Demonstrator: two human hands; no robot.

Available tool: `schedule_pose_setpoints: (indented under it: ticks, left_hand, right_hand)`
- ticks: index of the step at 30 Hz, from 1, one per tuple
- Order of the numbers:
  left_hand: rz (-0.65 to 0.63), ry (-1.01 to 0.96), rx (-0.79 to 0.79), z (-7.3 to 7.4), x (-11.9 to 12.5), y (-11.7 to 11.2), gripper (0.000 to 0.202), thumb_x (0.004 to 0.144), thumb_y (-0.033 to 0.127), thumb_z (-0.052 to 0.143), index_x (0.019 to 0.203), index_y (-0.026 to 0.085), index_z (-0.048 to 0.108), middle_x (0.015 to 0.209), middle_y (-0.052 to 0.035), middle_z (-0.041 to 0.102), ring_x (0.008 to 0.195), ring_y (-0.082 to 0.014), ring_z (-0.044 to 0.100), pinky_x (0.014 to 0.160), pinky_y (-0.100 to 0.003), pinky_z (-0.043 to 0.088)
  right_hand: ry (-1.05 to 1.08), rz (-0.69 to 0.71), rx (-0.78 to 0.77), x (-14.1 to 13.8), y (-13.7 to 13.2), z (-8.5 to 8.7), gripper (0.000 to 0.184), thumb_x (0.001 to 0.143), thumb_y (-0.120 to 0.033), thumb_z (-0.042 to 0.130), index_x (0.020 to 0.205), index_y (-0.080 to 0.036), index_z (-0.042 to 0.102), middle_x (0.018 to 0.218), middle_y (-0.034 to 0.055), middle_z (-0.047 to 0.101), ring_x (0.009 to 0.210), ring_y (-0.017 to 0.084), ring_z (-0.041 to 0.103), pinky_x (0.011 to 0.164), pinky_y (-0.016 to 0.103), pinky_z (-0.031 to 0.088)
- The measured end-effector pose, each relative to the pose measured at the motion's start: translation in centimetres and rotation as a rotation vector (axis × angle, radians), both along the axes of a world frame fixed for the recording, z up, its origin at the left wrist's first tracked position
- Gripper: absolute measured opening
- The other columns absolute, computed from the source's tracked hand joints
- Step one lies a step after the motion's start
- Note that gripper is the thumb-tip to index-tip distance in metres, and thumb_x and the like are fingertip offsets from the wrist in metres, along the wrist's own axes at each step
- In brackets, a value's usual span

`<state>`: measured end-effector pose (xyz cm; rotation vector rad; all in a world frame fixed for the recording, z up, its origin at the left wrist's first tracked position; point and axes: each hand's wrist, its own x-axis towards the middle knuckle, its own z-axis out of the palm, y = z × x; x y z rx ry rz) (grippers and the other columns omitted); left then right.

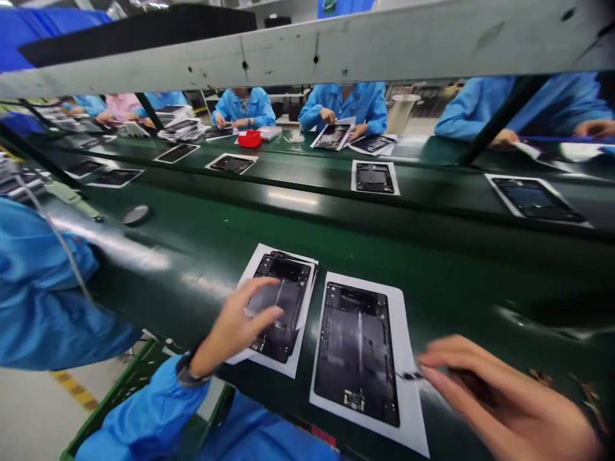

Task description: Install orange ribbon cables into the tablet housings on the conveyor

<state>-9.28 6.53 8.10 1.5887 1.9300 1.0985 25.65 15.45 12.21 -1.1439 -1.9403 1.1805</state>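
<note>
Two opened tablet housings lie side by side on white sheets in front of me. Over the left tablet housing (294, 307) hovers my left hand (235, 323), thumb and index finger apart, holding nothing. A further housing edge shows beneath that one, so it seems stacked. The right tablet housing (358, 346) lies flat with its inner side up, and a small circuit piece (354, 401) shows at its near end. Just off its right edge, my right hand (504, 390) pinches a small dark part (410, 376) with a thin lead; motion blur hides its exact kind.
A green conveyor (307, 173) carries several more housings on white sheets. A grey beam (298, 48) crosses above. Co-workers in blue (343, 105) sit opposite, near a red bin (249, 138). A blue sleeve (43, 288) is close at left, above a green crate (115, 397).
</note>
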Motion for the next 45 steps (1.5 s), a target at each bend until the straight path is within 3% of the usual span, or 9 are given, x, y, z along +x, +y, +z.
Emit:
schedule_pose_setpoints:
  ticks: [3,5,8,10,13,19,24,31,45]
  left_hand:
    - [-0.452,-0.288,-0.071,1.4,6.0,2.7,0.084,0.072,0.042,0.081,0.142,0.024,0.038,0.130,-0.0084,0.060,0.122,-0.0249,0.055,0.108,-0.037,0.038]
    - [-0.534,-0.347,-0.116,0.8,8.6,4.0,0.085,0.072,0.038,0.082,0.141,0.022,0.034,0.108,-0.0039,0.070,0.105,-0.0212,0.064,0.101,-0.035,0.043]
    - [-0.444,-0.150,-0.099,-1.6,9.6,4.5,0.059,0.083,0.023,0.069,0.134,0.021,0.038,0.083,0.0029,0.068,0.086,-0.0174,0.065,0.088,-0.032,0.048]
    - [-0.377,0.093,-0.021,-3.3,9.0,4.3,0.050,0.087,0.015,0.059,0.133,0.018,0.040,0.085,0.0005,0.066,0.085,-0.0188,0.062,0.083,-0.033,0.048]
    - [-0.390,0.460,0.074,-4.9,7.6,3.9,0.033,0.091,0.010,0.047,0.123,0.015,0.048,0.087,-0.0039,0.065,0.081,-0.0212,0.061,0.076,-0.035,0.049]
    - [-0.461,0.859,0.071,-5.6,7.0,4.6,0.015,0.089,0.008,0.050,0.102,0.011,0.054,0.082,-0.0062,0.061,0.079,-0.0241,0.059,0.067,-0.036,0.049]
    - [-0.545,0.909,0.001,-5.6,7.5,5.9,0.009,0.087,0.004,0.049,0.090,0.012,0.053,0.085,-0.0078,0.060,0.080,-0.0249,0.058,0.064,-0.035,0.049]
    - [-0.617,0.885,-0.016,-5.5,8.2,6.5,0.011,0.091,0.007,0.044,0.097,0.012,0.051,0.086,-0.0075,0.060,0.076,-0.0230,0.059,0.065,-0.035,0.050]
    - [-0.627,0.709,0.067,-6.5,7.9,6.5,0.012,0.096,0.011,0.043,0.105,0.013,0.052,0.091,-0.0058,0.061,0.080,-0.0205,0.058,0.068,-0.033,0.050]
  right_hand:
    - [-0.101,0.095,0.011,-4.2,1.4,1.7,0.020,0.087,-0.044,0.062,0.087,-0.025,0.070,0.083,0.0051,0.064,0.057,0.016,0.049,0.049,0.030,0.041]
    - [-0.127,0.110,0.017,-6.3,2.4,2.3,0.022,0.088,-0.042,0.058,0.085,-0.023,0.069,0.076,0.0034,0.062,0.054,0.014,0.044,0.049,0.028,0.038]
    - [-0.157,0.105,0.020,-7.9,4.0,1.7,0.021,0.087,-0.038,0.057,0.084,-0.021,0.069,0.073,0.0030,0.062,0.057,0.015,0.047,0.053,0.028,0.039]
    - [-0.176,0.112,0.000,-8.6,5.3,0.2,0.020,0.084,-0.035,0.057,0.082,-0.019,0.069,0.075,0.0037,0.064,0.062,0.016,0.052,0.057,0.028,0.041]
    - [-0.241,0.151,-0.035,-10.0,7.6,-2.9,0.016,0.081,-0.028,0.057,0.077,-0.017,0.069,0.076,0.0045,0.066,0.065,0.016,0.056,0.061,0.028,0.042]
    - [-0.362,0.179,-0.076,-13.1,11.4,-9.3,0.011,0.074,-0.018,0.061,0.072,-0.015,0.071,0.071,0.0031,0.067,0.064,0.015,0.058,0.061,0.025,0.041]
    - [-0.418,0.206,-0.102,-13.9,12.9,-11.9,0.009,0.072,-0.017,0.063,0.069,-0.015,0.071,0.062,0.0001,0.064,0.059,0.013,0.056,0.055,0.023,0.039]
    - [-0.497,0.212,-0.109,-14.4,14.3,-12.7,0.004,0.068,-0.015,0.070,0.065,-0.017,0.067,0.062,-0.0010,0.064,0.058,0.012,0.056,0.054,0.021,0.038]
    - [-0.734,0.262,-0.072,-14.4,15.3,-11.4,0.024,0.067,-0.029,0.082,0.066,-0.019,0.060,0.062,-0.0029,0.063,0.060,0.012,0.056,0.052,0.023,0.032]
